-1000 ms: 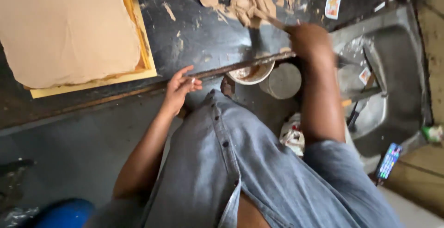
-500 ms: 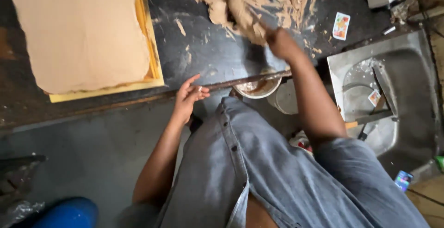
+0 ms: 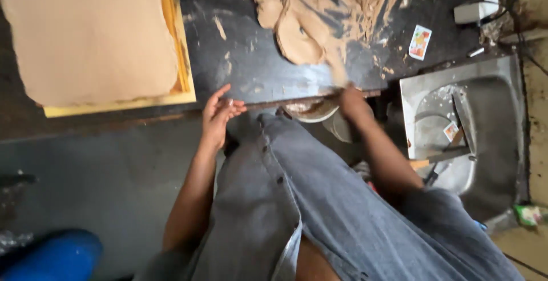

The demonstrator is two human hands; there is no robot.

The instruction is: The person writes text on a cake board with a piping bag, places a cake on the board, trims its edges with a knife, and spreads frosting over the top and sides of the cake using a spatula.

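Clay (image 3: 302, 35) smeared across dark bench (image 3: 251, 70), just beyond right hand (image 3: 353, 101); hand blurred, grip cannot be told. Left hand (image 3: 220, 115) open, empty, at bench edge. Bowl (image 3: 311, 111) below edge; board (image 3: 85, 35) left; sink (image 3: 496, 138) right.

Brown clay (image 3: 311, 21) smeared across dark worktop (image 3: 251, 70).

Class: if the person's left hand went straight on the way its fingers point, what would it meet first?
The left hand points up and right over the dark worktop. Its edge comes first, then probably the brown paste; depth is unclear.
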